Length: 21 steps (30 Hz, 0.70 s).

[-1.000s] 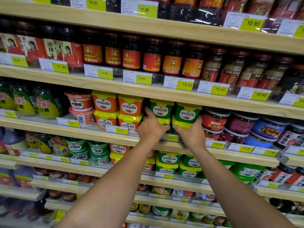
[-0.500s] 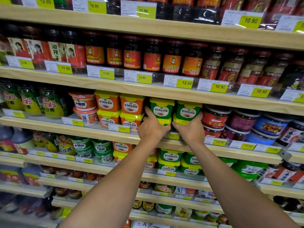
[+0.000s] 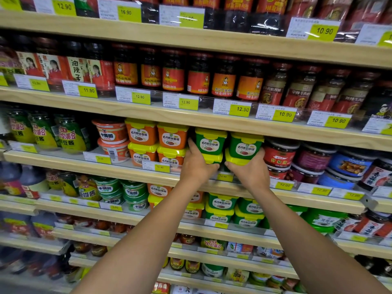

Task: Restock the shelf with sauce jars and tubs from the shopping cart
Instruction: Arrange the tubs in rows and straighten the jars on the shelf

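Green tubs [image 3: 227,145] with yellow lids stand two high in two stacks at the front of the shelf [image 3: 63,166], and both hands are on them. The left hand [image 3: 196,164] has its fingers curled round the front of the lower tub in the left stack, thumb lying up along the side of the tub above. The right hand [image 3: 250,172] grips the yellow lid edge of the lower tub in the right stack, fingers bent round it. The two stacks sit close together between the hands, with a narrow dark gap between them. Just left of the left hand, orange tubs [image 3: 157,141] fill their slot two high; just right of the right hand, red-lidded jars [image 3: 280,154] are stacked the same way. Under the hands a price tag [image 3: 224,177] hangs on the shelf lip, and below the wrists the next shelf down carries more green tubs of the same kind. This row looks full across its front, so the step in hand is probably squaring these stacks into place. The shopping cart is out of view, so how much stock is left cannot be told.
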Tool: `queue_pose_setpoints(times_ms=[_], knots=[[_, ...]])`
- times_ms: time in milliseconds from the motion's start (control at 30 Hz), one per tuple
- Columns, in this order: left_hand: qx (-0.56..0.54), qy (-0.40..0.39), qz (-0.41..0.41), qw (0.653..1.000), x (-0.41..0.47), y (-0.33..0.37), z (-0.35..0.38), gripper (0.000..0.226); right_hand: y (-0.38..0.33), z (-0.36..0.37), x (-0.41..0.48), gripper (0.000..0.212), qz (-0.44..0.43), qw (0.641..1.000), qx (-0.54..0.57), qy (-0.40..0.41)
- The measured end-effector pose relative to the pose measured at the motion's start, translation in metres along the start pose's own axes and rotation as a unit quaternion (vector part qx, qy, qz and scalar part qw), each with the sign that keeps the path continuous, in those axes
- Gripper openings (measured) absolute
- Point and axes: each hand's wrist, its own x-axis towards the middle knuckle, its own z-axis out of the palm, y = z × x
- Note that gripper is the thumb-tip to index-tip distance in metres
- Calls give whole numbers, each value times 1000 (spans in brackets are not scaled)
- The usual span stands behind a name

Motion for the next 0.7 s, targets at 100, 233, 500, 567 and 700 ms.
queue_pose_setpoints(times_ms=[100, 233, 500, 567, 700], knots=[[-15, 59, 62, 996, -15, -19, -17, 58, 2, -1, 2, 104, -10, 1000, 3, -7], [-2, 160, 79, 984, -27, -56, -43, 31, 3, -1, 1, 101, -16, 1000, 5, -7], [167, 194, 102, 961, -13, -88, -58, 59, -1, 2, 0, 100, -20, 1000, 7, -7], [187, 192, 115, 957, -13, -91, -58, 53, -2, 4, 0, 100, -21, 1000, 6, -4], [214, 184, 137, 949, -14, -94, -61, 55, -4, 4, -1, 99, -20, 1000, 1, 1]])
